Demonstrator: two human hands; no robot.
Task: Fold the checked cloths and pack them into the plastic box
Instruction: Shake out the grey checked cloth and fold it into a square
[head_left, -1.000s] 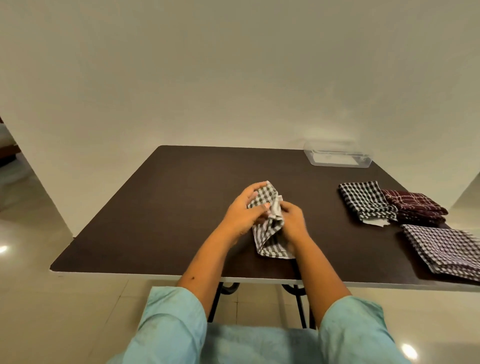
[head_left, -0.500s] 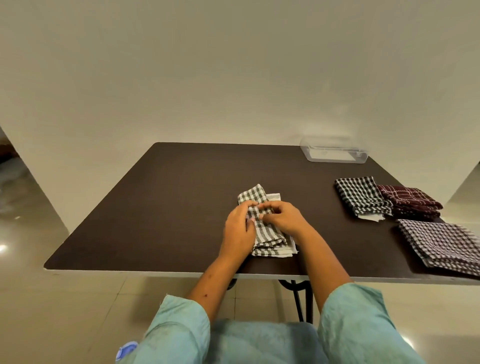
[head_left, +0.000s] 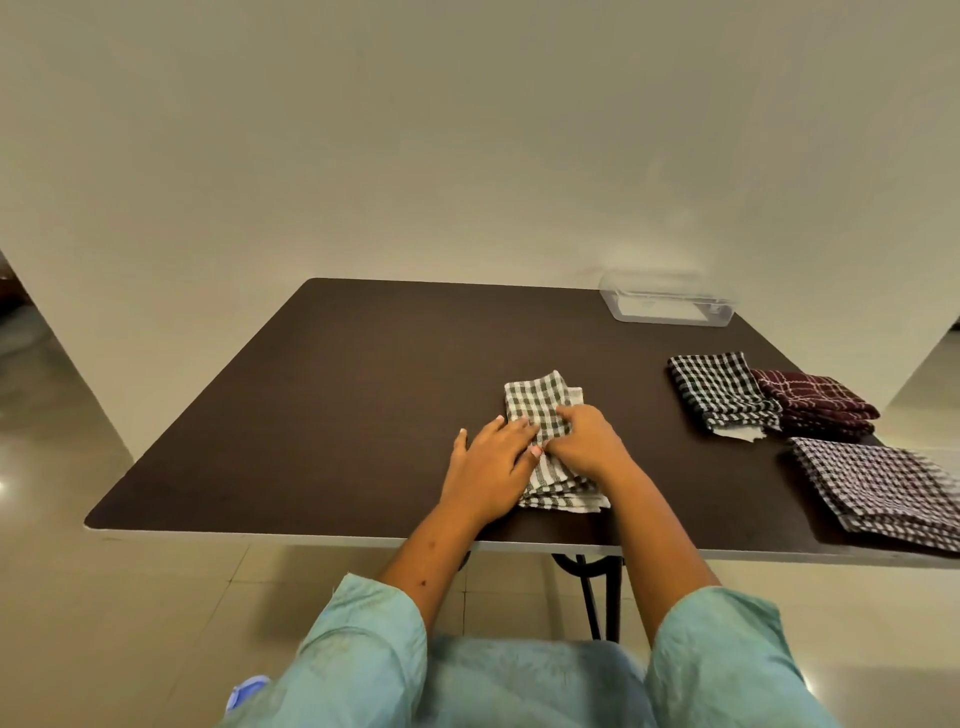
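Left hand (head_left: 493, 462): flattened, pressing grey-checked cloth's (head_left: 540, 397) left edge.
Right hand (head_left: 587, 441): bent onto fold; grasp unclear.
Change: cloth, lifted a second ago, now flat beneath both.
Meaning: fold nearly set; plastic box (head_left: 670, 304) far beyond right hand.

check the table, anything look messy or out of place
Only small things: a white corner pokes out at the near edge of the black checked cloth, and the grey checked cloth being folded has uneven layers, with a white edge showing at its far right.
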